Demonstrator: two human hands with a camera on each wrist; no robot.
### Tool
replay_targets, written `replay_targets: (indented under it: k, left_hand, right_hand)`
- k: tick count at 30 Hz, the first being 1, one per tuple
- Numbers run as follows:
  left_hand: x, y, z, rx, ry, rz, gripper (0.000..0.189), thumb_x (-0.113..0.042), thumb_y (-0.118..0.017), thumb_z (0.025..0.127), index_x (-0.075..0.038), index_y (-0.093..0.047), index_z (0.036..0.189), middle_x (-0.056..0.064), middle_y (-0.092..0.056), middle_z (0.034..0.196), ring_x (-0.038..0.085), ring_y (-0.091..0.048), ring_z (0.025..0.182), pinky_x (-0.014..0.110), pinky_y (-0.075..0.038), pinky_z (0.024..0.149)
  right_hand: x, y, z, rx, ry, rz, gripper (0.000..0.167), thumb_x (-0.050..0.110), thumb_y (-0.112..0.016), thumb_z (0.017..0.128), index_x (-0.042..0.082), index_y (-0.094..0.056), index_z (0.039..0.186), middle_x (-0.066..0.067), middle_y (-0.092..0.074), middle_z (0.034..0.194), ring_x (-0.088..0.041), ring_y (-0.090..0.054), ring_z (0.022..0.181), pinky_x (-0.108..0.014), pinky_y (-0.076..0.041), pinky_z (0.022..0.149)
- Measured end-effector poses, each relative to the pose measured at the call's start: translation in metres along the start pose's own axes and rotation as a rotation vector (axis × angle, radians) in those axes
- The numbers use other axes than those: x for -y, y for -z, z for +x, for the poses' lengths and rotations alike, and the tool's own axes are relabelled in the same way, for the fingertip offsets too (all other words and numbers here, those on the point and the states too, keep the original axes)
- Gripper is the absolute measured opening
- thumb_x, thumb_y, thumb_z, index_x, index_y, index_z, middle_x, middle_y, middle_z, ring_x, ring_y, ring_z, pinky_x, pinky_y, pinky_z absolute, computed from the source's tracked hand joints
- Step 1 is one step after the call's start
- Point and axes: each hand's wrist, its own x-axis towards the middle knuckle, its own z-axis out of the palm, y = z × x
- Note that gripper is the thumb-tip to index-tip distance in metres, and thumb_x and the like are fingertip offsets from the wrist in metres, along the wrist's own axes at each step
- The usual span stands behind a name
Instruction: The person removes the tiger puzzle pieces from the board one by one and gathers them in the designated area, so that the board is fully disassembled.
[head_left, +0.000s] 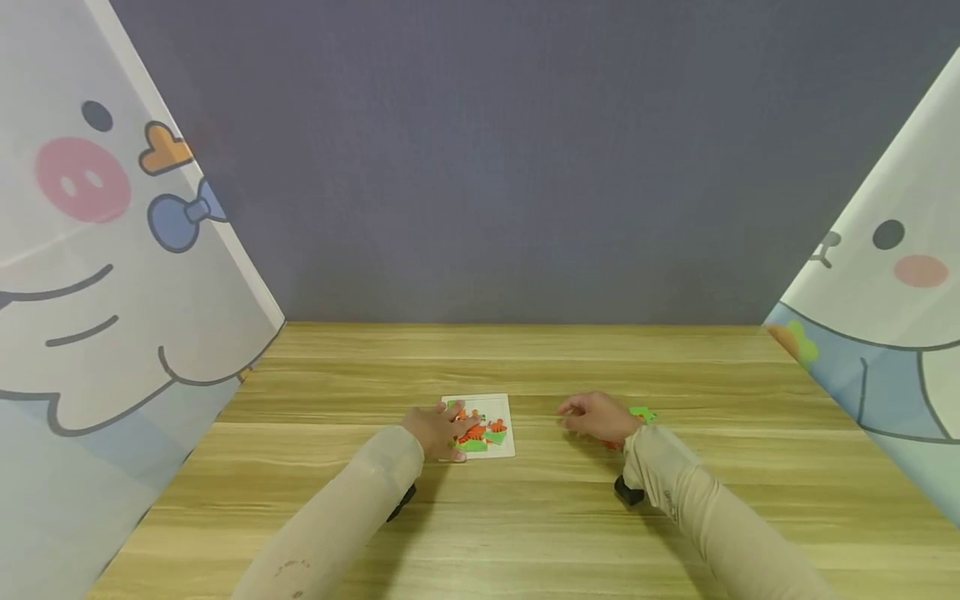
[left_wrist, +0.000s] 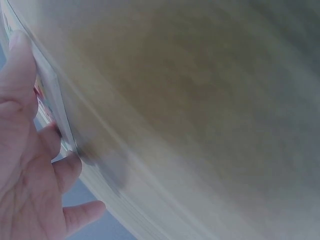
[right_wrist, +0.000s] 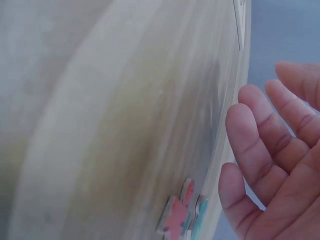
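Note:
A square white puzzle board (head_left: 496,407) with red-orange and green picture pieces (head_left: 474,432) lies on the wooden table. My left hand (head_left: 433,432) rests over its left side, fingers spread; in the left wrist view the thumb and fingers reach along the board's edge (left_wrist: 59,100). To the right of the board, my right hand (head_left: 598,417) is held over the table with loosely bent fingers and nothing in its grasp. Loose puzzle pieces (head_left: 642,412) lie beside and partly beneath it. The right wrist view shows a red and teal piece (right_wrist: 176,217) on the tabletop below the fingers.
The light wood table (head_left: 480,525) ends at a dark grey panel (head_left: 525,167) at the back. Pale panels with cartoon animals stand on the left (head_left: 90,333) and right (head_left: 892,308). A black wrist strap part (head_left: 628,492) hangs below the right sleeve.

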Motion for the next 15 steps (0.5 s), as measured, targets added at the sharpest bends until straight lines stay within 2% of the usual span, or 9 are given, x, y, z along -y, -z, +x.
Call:
replay_targets:
  k: [6,10,15]
  left_hand:
    - [-0.0003,-0.0011,-0.0007,0.0,0.005,-0.002,0.07,-0.059,-0.049,0.094,-0.043,-0.024,0.157,-0.008,-0.024,0.164,0.014,-0.032,0.147,0.033,-0.052,0.094]
    - [-0.0004,0.0,-0.0002,0.001,-0.002,0.0,0.07,-0.059,-0.049,0.094,-0.042,-0.024,0.157,-0.007,-0.024,0.164,0.015,-0.032,0.147,0.037,-0.048,0.102]
    - [-0.0012,0.0013,-0.0013,-0.004,-0.005,0.007,0.07,-0.058,-0.05,0.094,-0.041,-0.025,0.157,-0.006,-0.026,0.164,0.016,-0.034,0.146,0.04,-0.044,0.106]
  right_hand:
    - [0.0001,-0.0013,0.003,0.023,0.018,0.023,0.028,0.004,-0.062,0.095,-0.01,-0.064,0.12,-0.003,-0.069,0.084,-0.013,-0.059,0.067,-0.028,-0.05,0.06]
    - [0.0004,-0.002,0.0045,0.041,0.038,0.048,0.03,0.001,-0.064,0.093,-0.013,-0.062,0.12,-0.004,-0.068,0.081,-0.012,-0.054,0.062,-0.027,-0.045,0.057]
    - [0.0032,-0.0039,0.0039,0.034,0.036,0.049,0.032,0.002,-0.067,0.092,-0.013,-0.062,0.12,-0.005,-0.07,0.085,-0.013,-0.058,0.065,-0.029,-0.047,0.059]
